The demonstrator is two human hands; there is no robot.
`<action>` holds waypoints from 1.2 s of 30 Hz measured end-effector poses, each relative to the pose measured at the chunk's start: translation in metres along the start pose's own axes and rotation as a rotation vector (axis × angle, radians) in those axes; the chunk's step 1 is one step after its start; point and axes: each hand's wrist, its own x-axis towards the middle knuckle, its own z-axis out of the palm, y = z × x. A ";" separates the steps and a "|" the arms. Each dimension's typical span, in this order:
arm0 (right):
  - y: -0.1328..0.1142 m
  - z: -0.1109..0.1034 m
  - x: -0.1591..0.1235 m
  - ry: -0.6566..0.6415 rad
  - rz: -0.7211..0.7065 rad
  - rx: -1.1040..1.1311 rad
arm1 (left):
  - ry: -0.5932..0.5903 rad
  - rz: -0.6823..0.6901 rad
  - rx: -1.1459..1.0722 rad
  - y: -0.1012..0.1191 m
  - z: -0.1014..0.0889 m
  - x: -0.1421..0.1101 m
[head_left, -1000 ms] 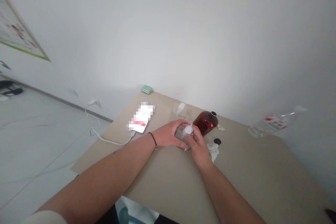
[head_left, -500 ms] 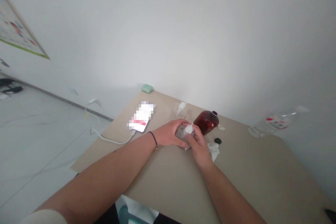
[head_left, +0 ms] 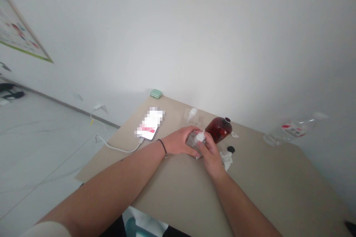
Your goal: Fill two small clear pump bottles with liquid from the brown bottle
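From my remote seat, the head view shows me a small, clear, square-sided bottle (head_left: 191, 140) with a white pump top (head_left: 200, 137), low over the front part of the beige tabletop (head_left: 180, 185); I can't tell whether its base touches. The left hand (head_left: 178, 141) wraps its fingers and thumb around the clear body. The right hand (head_left: 211, 155) has its thumb and fingers closed about the white top, the far fingertips partly hidden.

I judge the bottle light and fairly stiff, its smooth walls apt to slip if wet. I can't tell whether it is glass or plastic, so I'd treat it as breakable. The flat sides near the base look the best place to take hold, with the top pinched at its ribbed-looking collar rather than the thin nozzle, which could bend.

Just behind the right hand sits a brown-red, see-through bottle (head_left: 218, 129) with an open neck. A crumpled white tissue (head_left: 226, 160) and a round black cap (head_left: 231, 149) lie beside that hand. Farther back is another clear container with a white pump (head_left: 193, 114); to the left a lit phone (head_left: 151, 122) rests, with a white cable (head_left: 119, 149) plugged in.
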 end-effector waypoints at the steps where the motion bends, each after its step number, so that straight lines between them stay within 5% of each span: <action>1: 0.000 0.000 0.000 -0.001 0.002 -0.002 | 0.001 -0.001 0.000 0.000 0.000 0.000; 36: 0.000 0.000 0.000 0.006 0.028 -0.009 | 0.007 0.007 0.010 0.000 -0.001 -0.001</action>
